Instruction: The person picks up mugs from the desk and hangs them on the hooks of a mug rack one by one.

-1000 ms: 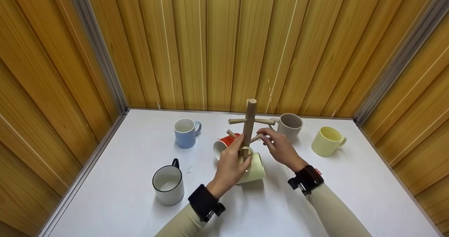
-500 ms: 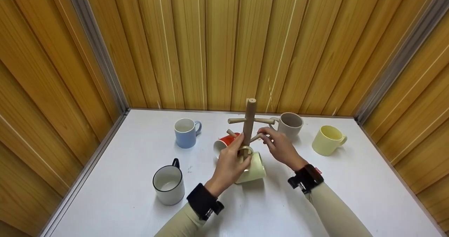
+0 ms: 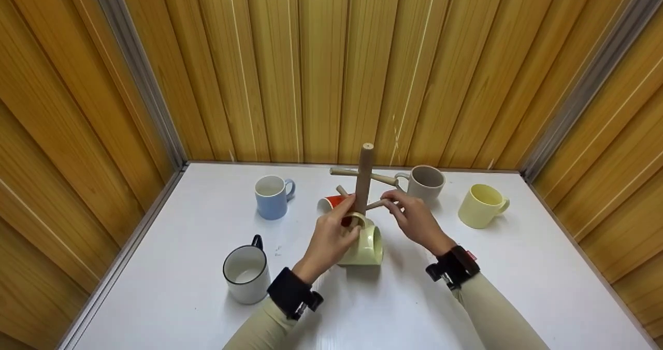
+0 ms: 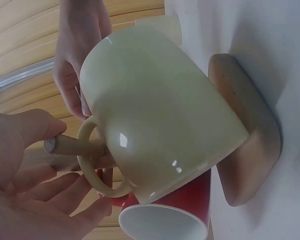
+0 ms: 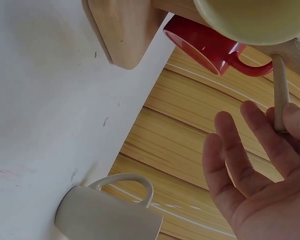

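A wooden mug tree (image 3: 364,176) stands mid-table. My left hand (image 3: 326,241) holds it around the post and a lower peg, thumb at the peg's tip (image 4: 65,145) in the left wrist view. A pale green mug (image 4: 160,105) hangs on its side, its handle looped over that peg. On the right, my right hand (image 3: 417,223) pinches another lower peg (image 5: 280,95) between thumb and index finger, the other fingers loosely spread. Behind the green mug, a red mug (image 5: 205,47) with a white inside hangs on the tree, partly hidden in the head view.
A blue mug (image 3: 271,205) and a white mug with black rim (image 3: 248,280) stand to the left. A grey mug (image 3: 427,187) and a yellow mug (image 3: 481,210) stand at the back right. Wood-patterned panels (image 3: 321,70) enclose the white table (image 3: 171,267).
The mug tree has turned and tilted slightly left, the green mug swinging with it. My left hand has shifted a little left; my right hand stays at its peg.
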Motion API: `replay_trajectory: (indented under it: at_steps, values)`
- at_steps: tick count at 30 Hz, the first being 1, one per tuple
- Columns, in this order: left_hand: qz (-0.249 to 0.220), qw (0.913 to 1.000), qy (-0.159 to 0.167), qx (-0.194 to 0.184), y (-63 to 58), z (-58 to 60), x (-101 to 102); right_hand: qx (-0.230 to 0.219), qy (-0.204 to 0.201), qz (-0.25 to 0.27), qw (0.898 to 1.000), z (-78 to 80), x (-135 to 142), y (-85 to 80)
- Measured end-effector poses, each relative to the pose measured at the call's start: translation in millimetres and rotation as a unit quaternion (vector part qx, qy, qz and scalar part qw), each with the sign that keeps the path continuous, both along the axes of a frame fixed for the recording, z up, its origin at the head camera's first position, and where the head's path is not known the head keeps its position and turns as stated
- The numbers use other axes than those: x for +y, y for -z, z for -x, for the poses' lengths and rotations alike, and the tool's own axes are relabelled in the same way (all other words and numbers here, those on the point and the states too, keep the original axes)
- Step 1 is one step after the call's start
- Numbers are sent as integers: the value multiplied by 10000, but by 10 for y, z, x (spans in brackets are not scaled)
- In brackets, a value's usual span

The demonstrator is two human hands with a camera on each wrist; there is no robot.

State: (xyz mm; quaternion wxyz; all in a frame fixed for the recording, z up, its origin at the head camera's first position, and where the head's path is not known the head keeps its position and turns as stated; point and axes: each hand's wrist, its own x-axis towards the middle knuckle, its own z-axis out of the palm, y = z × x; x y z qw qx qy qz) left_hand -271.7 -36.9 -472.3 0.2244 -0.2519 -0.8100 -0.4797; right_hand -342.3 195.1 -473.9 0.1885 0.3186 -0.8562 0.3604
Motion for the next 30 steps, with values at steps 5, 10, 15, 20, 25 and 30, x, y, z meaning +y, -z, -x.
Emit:
replay_trajectory:
  at_steps: [5,10,15,20,25,30]
  values:
    - [-86,9997,-225,56,21,40,-81,135,62,-33,9999,-48,23,2]
    - [-259,9976,-638,33,39,62,-128,260,168,-46,9995,-116,34,2]
    - [-391,9942,-1000,70,68,83,-151,199,335,-191,9991,-210,37,-17]
    - [-503,9886,-1406,166,94,112,-165,149,495,-375,9980,-318,30,-22]
    - [-603,9826,-1745,185,115,153,-181,262,538,-463,9971,-440,1,-21]
    - [-674,9764,-2050,98,117,191,-209,445,462,-587,9962,-558,-52,-23]
